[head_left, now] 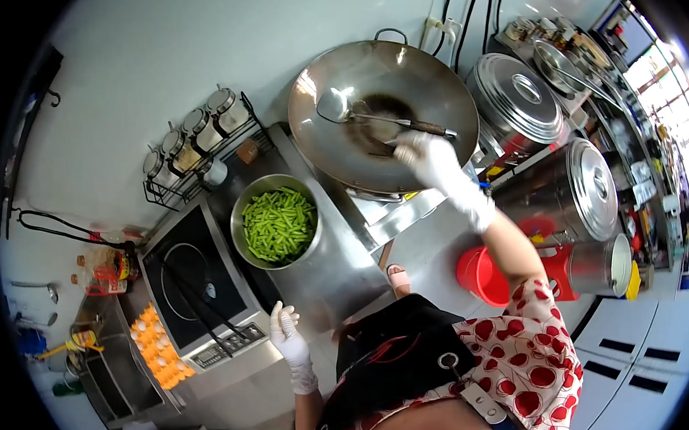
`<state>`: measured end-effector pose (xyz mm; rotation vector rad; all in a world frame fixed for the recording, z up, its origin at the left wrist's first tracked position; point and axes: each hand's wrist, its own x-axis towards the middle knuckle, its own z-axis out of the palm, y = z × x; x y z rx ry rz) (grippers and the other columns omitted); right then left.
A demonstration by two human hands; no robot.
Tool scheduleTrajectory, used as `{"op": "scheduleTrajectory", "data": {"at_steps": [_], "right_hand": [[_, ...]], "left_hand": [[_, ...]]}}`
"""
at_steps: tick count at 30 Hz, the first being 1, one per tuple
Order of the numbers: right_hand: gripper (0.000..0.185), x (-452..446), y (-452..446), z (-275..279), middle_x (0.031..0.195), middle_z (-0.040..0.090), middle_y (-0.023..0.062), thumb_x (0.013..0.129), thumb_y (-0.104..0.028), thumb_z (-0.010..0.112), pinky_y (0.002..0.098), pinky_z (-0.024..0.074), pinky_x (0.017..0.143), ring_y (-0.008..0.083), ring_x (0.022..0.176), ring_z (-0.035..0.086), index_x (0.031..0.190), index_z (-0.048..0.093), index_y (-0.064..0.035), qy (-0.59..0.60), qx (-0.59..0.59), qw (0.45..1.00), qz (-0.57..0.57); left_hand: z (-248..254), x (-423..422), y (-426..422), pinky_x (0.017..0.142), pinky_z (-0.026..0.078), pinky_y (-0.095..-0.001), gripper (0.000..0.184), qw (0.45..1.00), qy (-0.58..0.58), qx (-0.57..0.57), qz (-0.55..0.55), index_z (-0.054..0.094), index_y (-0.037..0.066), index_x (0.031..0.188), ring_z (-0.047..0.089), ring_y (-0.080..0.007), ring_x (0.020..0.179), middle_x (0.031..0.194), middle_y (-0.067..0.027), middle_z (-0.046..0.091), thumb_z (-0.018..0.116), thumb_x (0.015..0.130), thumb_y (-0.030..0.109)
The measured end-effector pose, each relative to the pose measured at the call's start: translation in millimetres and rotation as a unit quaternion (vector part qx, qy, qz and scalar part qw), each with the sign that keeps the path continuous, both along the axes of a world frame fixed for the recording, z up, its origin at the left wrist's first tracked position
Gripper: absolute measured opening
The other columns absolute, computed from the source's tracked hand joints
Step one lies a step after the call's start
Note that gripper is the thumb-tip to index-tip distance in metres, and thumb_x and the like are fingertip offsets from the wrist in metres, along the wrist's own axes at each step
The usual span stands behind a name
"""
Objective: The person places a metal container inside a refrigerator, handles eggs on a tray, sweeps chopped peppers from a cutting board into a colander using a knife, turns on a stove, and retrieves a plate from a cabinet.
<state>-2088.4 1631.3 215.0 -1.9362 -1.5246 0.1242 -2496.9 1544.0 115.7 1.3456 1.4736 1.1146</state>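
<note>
My right hand (428, 164), in a white glove, reaches over the near right side of a large steel wok (446, 80). Its fingers are closed around something dark and brownish that points down into the wok; blur hides its kind. Just above that hand, a ladle (333, 105) with a wooden-ended handle lies across the wok. Dark liquid (390, 109) shows at the wok's bottom. My left hand (288, 339), also gloved, hangs by the counter's front edge with fingers loosely apart and nothing in them. Nearest to it is a steel bowl (238, 239) of cut green beans (280, 225).
Left of the bowl stands an induction cooker (197, 279) with black tongs or sticks across it. Beyond are eggs in an orange tray (160, 347) and a rack of seasoning jars (195, 129). Lidded steel pots (516, 96) and a red bucket (482, 274) stand right.
</note>
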Motion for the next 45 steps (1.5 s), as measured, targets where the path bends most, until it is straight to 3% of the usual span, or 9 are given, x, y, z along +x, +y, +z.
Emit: {"op": "scheduleTrajectory", "data": {"at_steps": [3, 7, 9, 12, 19, 24, 28, 35, 45], "right_hand": [[0.044, 96.8, 53.7, -46.1, 0.091, 0.065, 0.0154, 0.072, -0.028, 0.072, 0.0404, 0.0507, 0.078, 0.0332, 0.092, 0.062, 0.103, 0.055, -0.0021, -0.231, -0.095, 0.968, -0.026], [0.038, 137.3, 91.9, -93.0, 0.096, 0.066, 0.0150, 0.073, -0.024, 0.069, 0.0414, 0.0508, 0.080, 0.0325, 0.096, 0.061, 0.102, 0.056, -0.0029, -0.260, -0.299, 0.917, 0.049], [0.026, 153.0, 98.1, -109.7, 0.096, 0.066, 0.0158, 0.077, -0.020, 0.062, 0.0424, 0.0495, 0.081, 0.0335, 0.093, 0.062, 0.098, 0.061, -0.0054, -0.183, -0.302, 0.932, 0.084], [0.027, 157.8, 87.5, -82.1, 0.094, 0.065, 0.0176, 0.078, -0.024, 0.058, 0.0426, 0.0483, 0.081, 0.0351, 0.092, 0.062, 0.098, 0.064, -0.0064, -0.098, -0.273, 0.952, 0.099], [0.023, 184.6, 47.2, 33.4, 0.086, 0.066, 0.0192, 0.076, -0.016, 0.054, 0.0408, 0.0513, 0.075, 0.0346, 0.087, 0.064, 0.087, 0.068, -0.0014, -0.267, -0.324, 0.901, 0.107], [0.020, 194.8, 29.2, 71.1, 0.087, 0.066, 0.0197, 0.074, -0.012, 0.055, 0.0409, 0.0517, 0.075, 0.0356, 0.086, 0.064, 0.085, 0.068, -0.0003, -0.327, -0.397, 0.850, 0.114], [0.017, 191.9, 21.4, 71.8, 0.086, 0.065, 0.0203, 0.073, -0.009, 0.057, 0.0408, 0.0523, 0.071, 0.0346, 0.084, 0.065, 0.081, 0.067, 0.0015, -0.346, -0.360, 0.862, 0.088], [0.002, 178.1, 17.1, 16.1, 0.073, 0.056, 0.0105, 0.071, -0.004, 0.058, 0.0346, 0.0520, 0.055, 0.0253, 0.066, 0.064, 0.072, 0.058, -0.0056, -0.470, -0.026, 0.882, -0.028], [0.003, 151.5, 27.4, -48.0, 0.075, 0.055, 0.0047, 0.081, -0.010, 0.052, 0.0336, 0.0438, 0.051, 0.0189, 0.065, 0.057, 0.084, 0.054, -0.0108, -0.550, 0.006, 0.823, -0.145]], "left_hand": [[10.3, 46.9, -21.4, 0.071, 0.047, -0.0238, 0.028, 0.999, -0.006, -0.024, 0.038, 0.054, 0.001, 0.121, 0.055, -0.0103, 0.076, 0.092, -0.0061, 0.062, 0.046, 0.097, 0.013], [23.6, 87.3, -44.0, 0.074, 0.048, -0.0247, 0.028, 0.996, 0.004, -0.043, 0.072, 0.054, 0.001, 0.121, 0.056, -0.0111, 0.077, 0.093, -0.0063, 0.062, 0.047, 0.096, 0.012], [18.5, 96.5, -55.5, 0.072, 0.049, -0.0253, 0.028, 0.996, -0.004, -0.040, 0.086, 0.056, 0.001, 0.120, 0.057, -0.0109, 0.076, 0.091, -0.0060, 0.063, 0.048, 0.096, 0.015], [13.7, 98.2, -63.4, 0.072, 0.049, -0.0251, 0.028, 0.993, 0.005, -0.054, 0.100, 0.056, 0.002, 0.120, 0.057, -0.0111, 0.076, 0.092, -0.0062, 0.063, 0.048, 0.096, 0.015], [9.0, 97.2, -62.2, 0.072, 0.048, -0.0248, 0.027, 0.993, -0.022, -0.053, 0.102, 0.056, 0.001, 0.118, 0.057, -0.0110, 0.076, 0.092, -0.0062, 0.064, 0.048, 0.096, 0.014], [10.1, 97.2, -58.0, 0.074, 0.047, -0.0241, 0.026, 0.992, -0.041, -0.071, 0.091, 0.056, 0.002, 0.118, 0.055, -0.0096, 0.077, 0.093, -0.0049, 0.063, 0.050, 0.096, 0.013], [2.1, 88.5, -65.6, 0.075, 0.048, -0.0236, 0.026, 0.989, -0.070, -0.075, 0.103, 0.057, 0.003, 0.119, 0.055, -0.0096, 0.078, 0.093, -0.0048, 0.063, 0.050, 0.095, 0.013], [2.4, 64.6, -82.2, 0.076, 0.049, -0.0244, 0.027, 0.985, -0.063, -0.087, 0.138, 0.056, 0.003, 0.120, 0.056, -0.0101, 0.079, 0.094, -0.0060, 0.063, 0.049, 0.095, 0.011], [-3.1, 40.4, -103.0, 0.073, 0.049, -0.0247, 0.028, 0.982, -0.066, -0.081, 0.157, 0.057, 0.001, 0.118, 0.059, -0.0115, 0.077, 0.092, -0.0056, 0.065, 0.050, 0.096, 0.016]]}}
